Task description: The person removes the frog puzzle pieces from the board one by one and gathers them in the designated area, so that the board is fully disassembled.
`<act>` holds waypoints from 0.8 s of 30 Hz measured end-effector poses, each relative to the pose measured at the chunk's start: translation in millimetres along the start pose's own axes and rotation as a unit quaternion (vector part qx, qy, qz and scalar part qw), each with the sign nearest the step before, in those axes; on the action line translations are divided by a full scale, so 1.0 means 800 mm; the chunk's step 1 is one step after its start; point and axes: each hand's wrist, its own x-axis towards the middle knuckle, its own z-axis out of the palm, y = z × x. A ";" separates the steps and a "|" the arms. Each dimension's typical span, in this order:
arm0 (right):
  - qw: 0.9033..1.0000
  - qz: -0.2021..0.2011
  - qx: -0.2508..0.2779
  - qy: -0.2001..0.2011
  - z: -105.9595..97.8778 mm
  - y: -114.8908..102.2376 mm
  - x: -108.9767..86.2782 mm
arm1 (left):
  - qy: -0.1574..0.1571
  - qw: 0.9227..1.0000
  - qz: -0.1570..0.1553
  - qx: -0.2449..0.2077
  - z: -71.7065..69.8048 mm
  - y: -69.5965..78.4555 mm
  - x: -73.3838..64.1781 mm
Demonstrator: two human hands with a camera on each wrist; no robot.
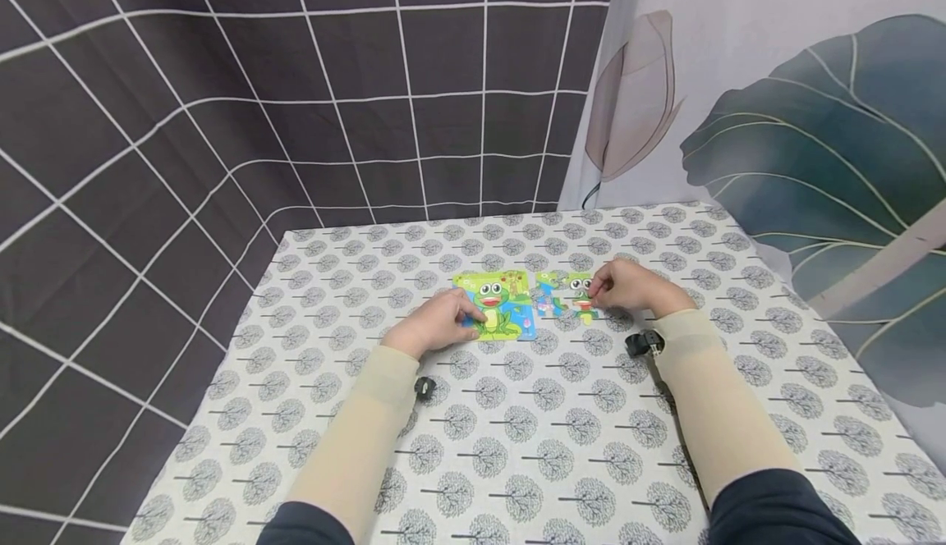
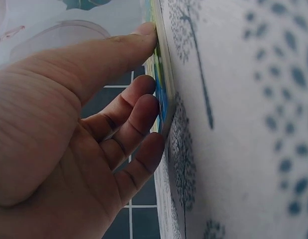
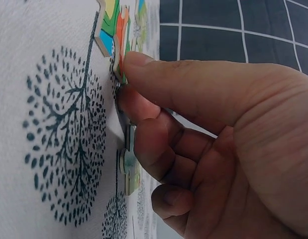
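Observation:
A complete frog picture puzzle [image 1: 510, 327], green and blue, lies flat on the patterned cloth. My left hand [image 1: 432, 323] rests at its left side; in the left wrist view the thumb and loosely bent fingertips [image 2: 146, 107] touch its face near the edge. To the right lies a second, partly assembled frog puzzle [image 1: 547, 303] with gaps between pieces. My right hand [image 1: 631, 284] is at its right side, thumb and index finger pinching a small red-and-green puzzle piece [image 3: 122, 42] close over the cloth. A green-and-blue piece [image 3: 105, 37] sits beside it.
The table [image 1: 517, 446] is covered with a white cloth printed with grey trees. Behind it hangs a dark curtain [image 1: 443, 52] with a white grid, and at the right a pale leaf-print curtain [image 1: 813, 159]. A black wrist camera [image 1: 643, 343] sits below the right hand.

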 end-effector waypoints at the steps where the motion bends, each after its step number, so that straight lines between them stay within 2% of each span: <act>1: 1.000 -0.002 -0.003 0.003 0.000 0.000 0.000 | 0.000 1.000 -0.001 0.002 -0.001 0.000 0.000; 8: 0.999 -0.013 -0.011 0.029 0.002 -0.008 0.002 | 0.000 1.000 0.000 0.014 -0.003 0.004 -0.001; 14: 0.999 -0.002 0.001 0.051 0.010 -0.021 0.005 | 0.006 0.999 0.018 0.042 -0.001 0.015 0.002; 24: 0.997 -0.031 -0.019 0.069 0.024 -0.044 0.014 | -0.023 0.997 0.031 0.072 0.013 0.038 0.003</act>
